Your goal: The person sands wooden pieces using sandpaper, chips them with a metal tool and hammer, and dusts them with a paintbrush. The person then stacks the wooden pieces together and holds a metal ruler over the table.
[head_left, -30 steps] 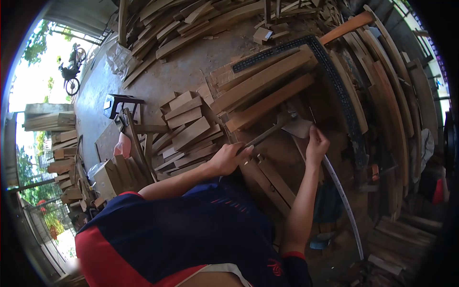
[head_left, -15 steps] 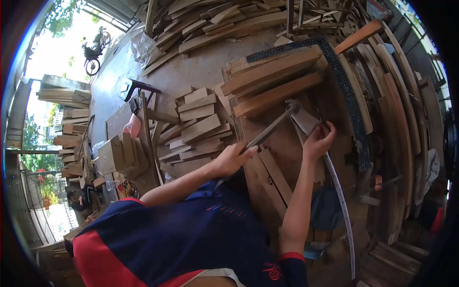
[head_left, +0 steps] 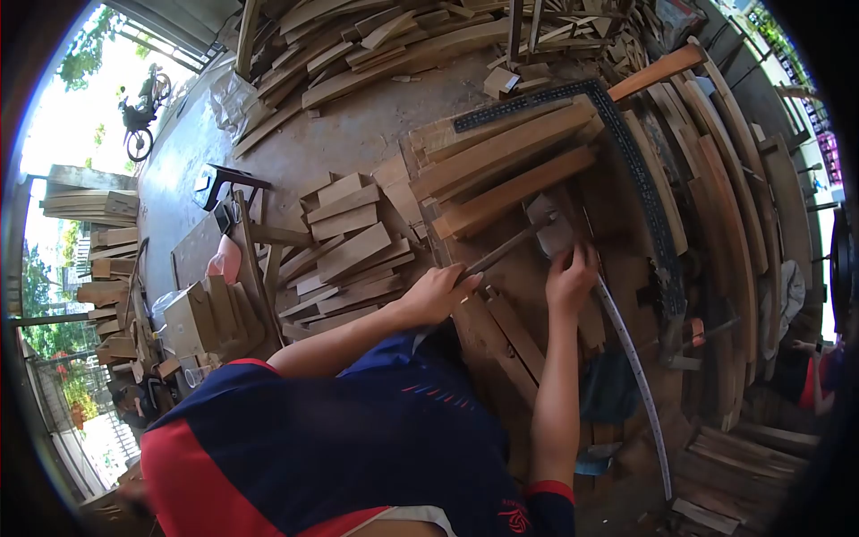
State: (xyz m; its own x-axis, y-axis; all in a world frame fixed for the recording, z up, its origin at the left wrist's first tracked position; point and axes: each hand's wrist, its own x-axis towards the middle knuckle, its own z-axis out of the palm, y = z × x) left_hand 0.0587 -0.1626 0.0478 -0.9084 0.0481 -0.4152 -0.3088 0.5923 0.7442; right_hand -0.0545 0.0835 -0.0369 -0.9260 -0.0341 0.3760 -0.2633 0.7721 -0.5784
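My left hand (head_left: 436, 295) is closed around the handle of a long, thin tool (head_left: 503, 253) that looks like a hammer. The tool slants up to the right, and its far end is blurred against a flat, pale grey piece (head_left: 555, 234). My right hand (head_left: 571, 279) pinches the lower edge of that grey piece; its material I cannot make out. From beside the right hand a white measuring tape (head_left: 631, 358) with markings curves downward. Wooden beams (head_left: 519, 188) lie on the workbench just beyond both hands.
A black perforated metal bar (head_left: 631, 152) bends around the beams. Cut wood blocks (head_left: 353, 237) are stacked left of the bench. Long boards (head_left: 729, 224) lean at the right. A stool (head_left: 219, 183) and a motorcycle (head_left: 141, 116) stand further off. Another person (head_left: 816, 371) is at the right edge.
The tool's far end and the grey piece have shifted slightly left, and the grey piece is turned more upright. My right hand moved left with it. The camera view swung slightly right.
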